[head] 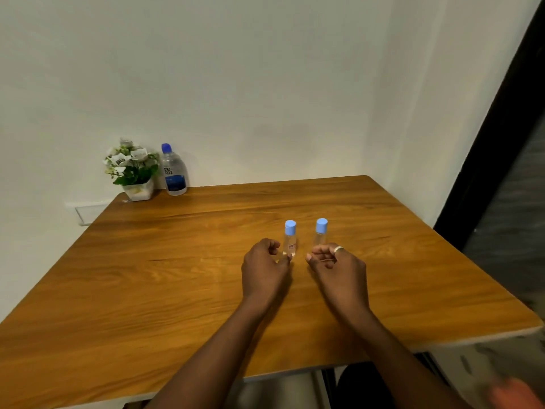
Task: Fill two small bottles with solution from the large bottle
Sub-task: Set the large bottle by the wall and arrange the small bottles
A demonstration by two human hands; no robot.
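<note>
My left hand (263,268) and right hand (339,267) rest half-curled, grasping nothing, beside two capped small bottles (290,242) on the table (147,276).

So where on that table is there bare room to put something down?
Bare wood on the table left of the left hand, and right of the right hand. Crowded: the far-left corner with plant and large bottle, and the small bottles.
</note>
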